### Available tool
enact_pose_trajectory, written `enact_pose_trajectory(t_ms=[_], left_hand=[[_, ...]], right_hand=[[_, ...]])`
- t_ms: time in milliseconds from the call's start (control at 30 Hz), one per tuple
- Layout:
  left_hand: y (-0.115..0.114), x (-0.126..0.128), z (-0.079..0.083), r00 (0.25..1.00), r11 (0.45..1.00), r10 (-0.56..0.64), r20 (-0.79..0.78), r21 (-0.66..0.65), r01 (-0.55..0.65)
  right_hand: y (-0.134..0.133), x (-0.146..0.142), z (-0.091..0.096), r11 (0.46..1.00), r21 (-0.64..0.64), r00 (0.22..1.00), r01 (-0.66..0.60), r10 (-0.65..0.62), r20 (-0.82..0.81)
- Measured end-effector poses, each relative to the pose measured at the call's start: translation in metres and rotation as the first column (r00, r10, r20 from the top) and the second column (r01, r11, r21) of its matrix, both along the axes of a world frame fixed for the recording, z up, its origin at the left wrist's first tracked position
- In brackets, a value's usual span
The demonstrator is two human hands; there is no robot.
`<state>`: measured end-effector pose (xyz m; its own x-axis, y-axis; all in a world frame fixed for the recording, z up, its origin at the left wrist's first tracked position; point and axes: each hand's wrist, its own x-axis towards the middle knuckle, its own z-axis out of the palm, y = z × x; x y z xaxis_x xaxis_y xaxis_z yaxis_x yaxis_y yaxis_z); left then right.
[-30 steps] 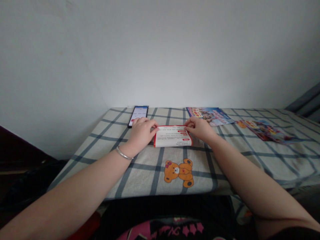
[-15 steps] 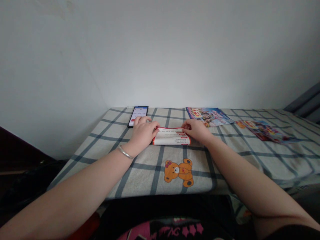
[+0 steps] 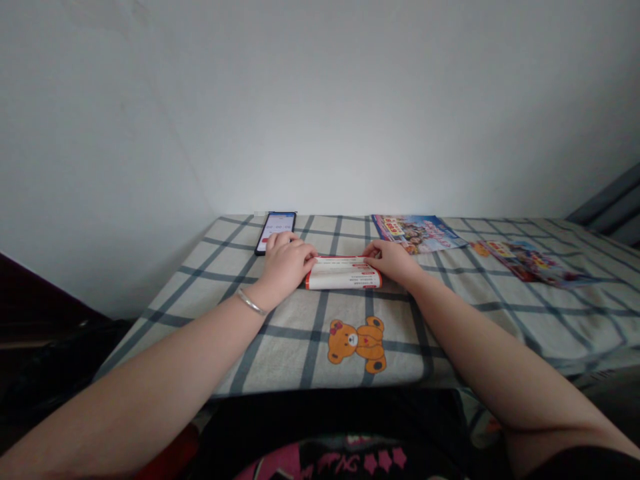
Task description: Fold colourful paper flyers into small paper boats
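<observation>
A white paper leaflet (image 3: pixel 343 274) with red edges and printed lines lies folded over on the checked tablecloth, its near side a rounded bend. My left hand (image 3: pixel 287 262), a silver bangle at its wrist, pinches the far left corner between thumb and fingers. At the far right corner, my right hand (image 3: pixel 391 259) pinches the sheet in the same way. The underside of the leaflet is hidden.
A phone (image 3: pixel 277 230) with a lit screen lies just beyond my left hand. Two colourful flyers, one at the back (image 3: pixel 417 233) and one farther right (image 3: pixel 535 263), rest on the tablecloth (image 3: pixel 280 360). A white wall (image 3: pixel 320 113) borders the table's far edge.
Both hands keep their hold on the leaflet's far corners. The far edge sits very slightly lower and the folded sheet looks a little flatter; the phone and flyers have stayed put.
</observation>
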<state>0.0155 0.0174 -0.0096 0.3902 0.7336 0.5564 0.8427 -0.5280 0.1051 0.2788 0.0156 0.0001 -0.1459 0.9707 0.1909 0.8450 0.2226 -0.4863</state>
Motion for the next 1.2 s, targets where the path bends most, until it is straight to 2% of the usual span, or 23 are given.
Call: enact_pose_trajectory(t_ms=[300, 467, 567, 733, 867, 1033, 1200], left_hand=[[-0.001, 0.000, 0.000, 0.998, 0.999, 0.052, -0.044, 0.011, -0.051], [0.001, 0.001, 0.002, 0.997, 0.999, -0.027, -0.075, -0.020, 0.025], [0.004, 0.001, 0.001, 0.987, 0.994, -0.101, -0.125, -0.049, 0.095], [0.008, -0.001, 0.003, 0.975, 0.988, -0.151, -0.162, -0.064, 0.142], [0.008, -0.004, 0.008, 0.951, 0.976, -0.205, -0.231, -0.114, 0.183], [0.000, -0.003, 0.014, 0.932, 0.975, -0.203, -0.301, -0.146, 0.166], [-0.010, 0.000, 0.017, 0.933, 0.980, -0.170, -0.317, -0.152, 0.127]], right_hand=[[0.001, 0.001, 0.001, 1.000, -0.010, 1.000, -0.004, 0.004, 0.012], [0.004, 0.001, 0.004, 0.978, 0.115, 0.981, -0.172, 0.159, 0.115], [0.006, 0.002, 0.002, 0.960, 0.109, 0.958, -0.258, 0.241, 0.153], [0.007, 0.005, 0.002, 0.946, 0.076, 0.938, -0.316, 0.299, 0.178], [0.000, 0.004, 0.007, 0.948, 0.074, 0.917, -0.310, 0.278, 0.286], [-0.011, -0.005, 0.012, 0.949, 0.102, 0.882, -0.297, 0.232, 0.410], [-0.018, -0.013, 0.009, 0.898, 0.081, 0.853, -0.433, 0.380, 0.358]])
